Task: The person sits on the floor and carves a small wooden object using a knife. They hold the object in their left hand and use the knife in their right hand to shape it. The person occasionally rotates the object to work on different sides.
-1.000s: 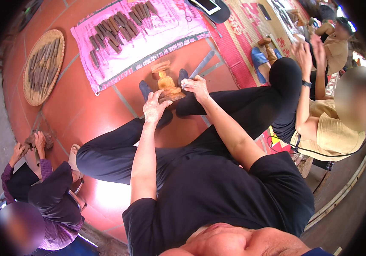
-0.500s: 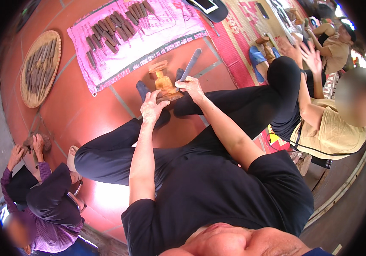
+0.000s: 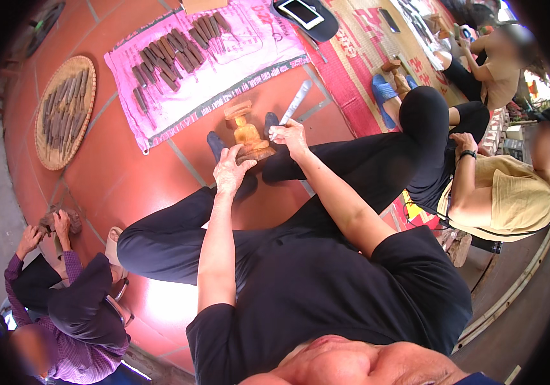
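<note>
One left hand (image 3: pixel 228 170) grips a small yellow-brown wooden statue (image 3: pixel 247 134) at eleven o'clock, while the right hand (image 3: pixel 292 137) pinches a long gray tool (image 3: pixel 298 101), just turned brighter, so its slant may differ.

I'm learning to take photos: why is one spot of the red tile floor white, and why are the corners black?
Head view: the white spot on the smooth red tile floor is probably glare; head view: the fisheye's round image leaves the corners black; in that head view, the long pale tool in the right hand looks bright too.
</note>
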